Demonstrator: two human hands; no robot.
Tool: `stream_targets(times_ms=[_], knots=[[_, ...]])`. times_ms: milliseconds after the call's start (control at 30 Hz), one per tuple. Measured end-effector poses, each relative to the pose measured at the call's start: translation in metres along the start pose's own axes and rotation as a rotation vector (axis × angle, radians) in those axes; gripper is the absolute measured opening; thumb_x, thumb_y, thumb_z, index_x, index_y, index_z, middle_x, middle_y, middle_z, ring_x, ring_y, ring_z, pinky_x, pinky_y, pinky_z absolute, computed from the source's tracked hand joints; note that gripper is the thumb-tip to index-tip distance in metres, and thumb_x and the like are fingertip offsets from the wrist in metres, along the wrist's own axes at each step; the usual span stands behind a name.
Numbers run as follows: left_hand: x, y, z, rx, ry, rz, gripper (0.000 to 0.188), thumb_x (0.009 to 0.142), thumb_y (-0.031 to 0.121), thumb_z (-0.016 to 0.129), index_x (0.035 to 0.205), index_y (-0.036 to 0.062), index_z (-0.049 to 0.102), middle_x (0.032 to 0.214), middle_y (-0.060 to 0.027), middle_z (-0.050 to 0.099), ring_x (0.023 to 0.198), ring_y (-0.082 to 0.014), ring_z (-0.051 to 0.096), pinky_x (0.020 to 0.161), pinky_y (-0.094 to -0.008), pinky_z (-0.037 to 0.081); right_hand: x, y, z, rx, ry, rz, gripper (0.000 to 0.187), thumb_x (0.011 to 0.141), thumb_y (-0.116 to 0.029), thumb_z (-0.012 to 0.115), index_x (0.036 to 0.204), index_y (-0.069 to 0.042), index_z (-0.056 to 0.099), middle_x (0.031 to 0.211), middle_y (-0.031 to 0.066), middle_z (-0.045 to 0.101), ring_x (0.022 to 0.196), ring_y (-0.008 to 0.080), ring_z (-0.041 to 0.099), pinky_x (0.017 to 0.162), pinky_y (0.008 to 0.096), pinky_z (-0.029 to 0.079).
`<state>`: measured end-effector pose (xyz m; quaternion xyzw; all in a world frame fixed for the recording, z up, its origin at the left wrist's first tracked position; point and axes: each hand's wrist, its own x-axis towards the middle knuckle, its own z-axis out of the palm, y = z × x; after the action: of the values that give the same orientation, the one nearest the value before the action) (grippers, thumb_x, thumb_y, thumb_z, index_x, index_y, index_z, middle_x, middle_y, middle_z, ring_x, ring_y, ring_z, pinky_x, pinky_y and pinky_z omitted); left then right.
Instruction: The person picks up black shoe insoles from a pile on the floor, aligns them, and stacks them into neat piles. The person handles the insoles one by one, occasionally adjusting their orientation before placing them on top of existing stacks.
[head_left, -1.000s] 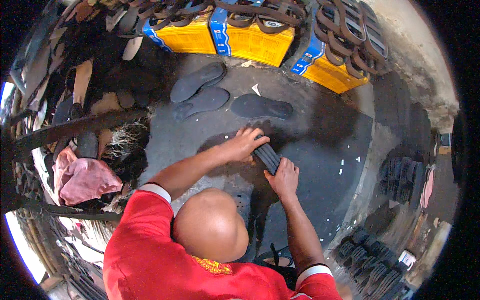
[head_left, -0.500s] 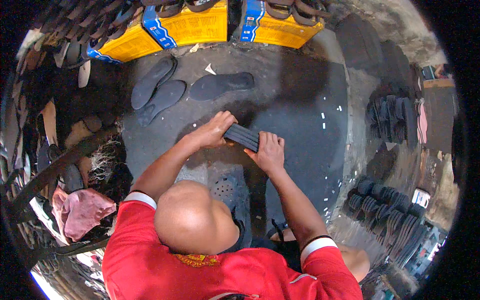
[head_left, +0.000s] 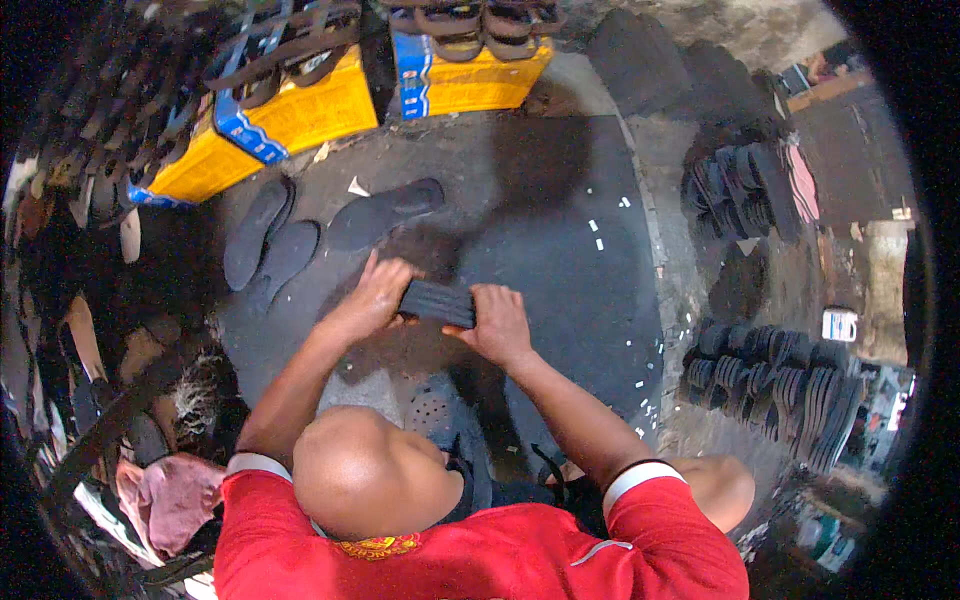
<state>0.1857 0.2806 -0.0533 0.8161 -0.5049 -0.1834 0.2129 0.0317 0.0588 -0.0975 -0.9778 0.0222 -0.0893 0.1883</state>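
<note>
Between my two hands is a stack of dark foam soles [head_left: 437, 303], its layered edges facing up. My left hand [head_left: 378, 298] is closed on the left end, with one finger lifted off. My right hand [head_left: 502, 322] wraps the right end, fingers over the far side and thumb at the near side. Just beyond my hands a single dark sole [head_left: 385, 215] lies flat on the dark work surface [head_left: 560, 300]. To its left are a sole [head_left: 258, 232] and another sole [head_left: 292, 252], close together. How many layers I hold is hard to make out.
Yellow and blue boxes [head_left: 310, 110] stand along the far side with dark footwear on top. Sole stacks [head_left: 775, 390] and more stacks [head_left: 740, 190] sit at the right. A pink cloth [head_left: 175, 500] lies at the left near scrap material. Small white bits [head_left: 598, 243] dot the surface.
The whole view has turned, so the boxes and loose soles appear farther left and lower. The stack stays between both hands and looks more level. A finger of my left hand has lifted.
</note>
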Motion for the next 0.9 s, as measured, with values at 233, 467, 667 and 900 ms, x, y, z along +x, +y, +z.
stream_targets(times_ms=[233, 467, 667, 900], knots=[[0.034, 0.058, -0.01, 0.511, 0.163, 0.148, 0.071, 0.086, 0.019, 0.077, 0.145, -0.0011, 0.045, 0.141, -0.0211, 0.05, 0.131, -0.038, 0.049, 0.112, -0.0597, 0.035, 0.052, -0.004, -0.067, -0.203, -0.215, -0.163, 0.06, 0.074, -0.04, 0.084, 0.12, -0.01, 0.06, 0.111, 0.0044, 0.066, 0.113, 0.0238, 0.061, 0.099, 0.0442, 0.041], [0.186, 0.255, -0.161, 0.374, 0.503, 0.418, 0.066, 0.093, 0.014, 0.069, 0.146, -0.0085, 0.038, 0.138, -0.0319, 0.048, 0.126, -0.0501, 0.048, 0.108, -0.0543, 0.039, 0.073, 0.039, -0.383, -0.857, 0.48, -0.254, 0.046, 0.08, -0.036, 0.075, 0.115, -0.007, 0.068, 0.114, 0.0118, 0.068, 0.116, 0.0299, 0.06, 0.108, 0.0477, 0.039], [0.3, 0.504, -0.174, -1.126, -0.136, 0.124, 0.054, 0.1, 0.03, 0.068, 0.135, -0.0096, 0.054, 0.125, -0.0192, 0.069, 0.116, -0.031, 0.066, 0.104, -0.0456, 0.05, -0.151, 0.144, -0.656, -0.569, 0.998, 0.369, 0.063, 0.092, -0.052, 0.072, 0.125, 0.001, 0.068, 0.122, 0.0222, 0.069, 0.114, 0.0324, 0.067, 0.097, 0.0417, 0.051], [0.4, 0.705, -0.044, -1.219, -0.65, 0.009, 0.041, 0.101, 0.026, 0.065, 0.129, -0.0042, 0.063, 0.123, -0.0167, 0.072, 0.113, -0.0327, 0.068, 0.101, -0.049, 0.052, -0.361, 0.253, -0.651, 0.15, 0.659, 1.356, 0.061, 0.098, -0.056, 0.062, 0.11, 0.003, 0.071, 0.096, 0.0124, 0.07, 0.086, 0.0221, 0.064, 0.079, 0.0402, 0.053]])
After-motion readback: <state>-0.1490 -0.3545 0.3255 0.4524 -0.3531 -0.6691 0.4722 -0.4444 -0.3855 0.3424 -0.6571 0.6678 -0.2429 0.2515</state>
